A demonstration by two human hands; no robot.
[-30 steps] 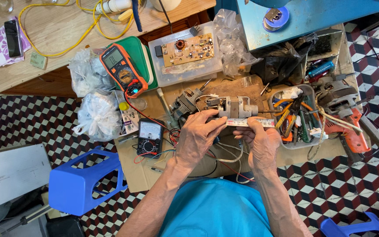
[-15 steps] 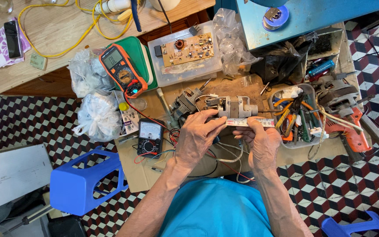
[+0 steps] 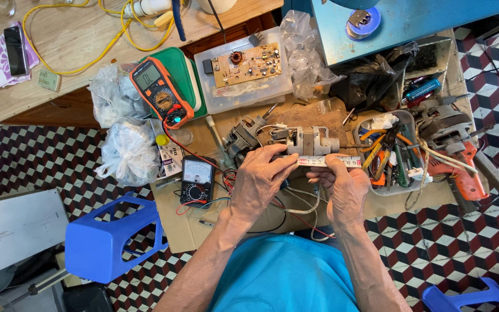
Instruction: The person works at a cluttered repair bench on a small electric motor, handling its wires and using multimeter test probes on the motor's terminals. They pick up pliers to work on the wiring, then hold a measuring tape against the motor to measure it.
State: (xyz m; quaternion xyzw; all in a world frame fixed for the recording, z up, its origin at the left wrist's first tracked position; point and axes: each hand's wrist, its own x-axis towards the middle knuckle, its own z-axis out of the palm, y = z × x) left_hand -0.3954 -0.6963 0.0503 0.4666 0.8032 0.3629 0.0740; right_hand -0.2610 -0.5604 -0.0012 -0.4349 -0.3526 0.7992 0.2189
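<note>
Both hands pinch a white ruler (image 3: 326, 162) along the motor (image 3: 307, 140) on the surface: left hand (image 3: 259, 180) one end, right hand (image 3: 346, 188) the other. I'd keep it flush and level.

Bare metal motor (image 3: 310, 140), glossy plastic stool (image 3: 111, 240)

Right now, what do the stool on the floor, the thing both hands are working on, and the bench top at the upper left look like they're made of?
Stool: moulded plastic, glossy uniform blue with cut-out slots.
Small motor: bare grey metal housing with a dull sheen; the left hand and right hand hold a white ruler-like strip against it, material unclear.
Bench top: pale wood, visible grain, matt.
</note>
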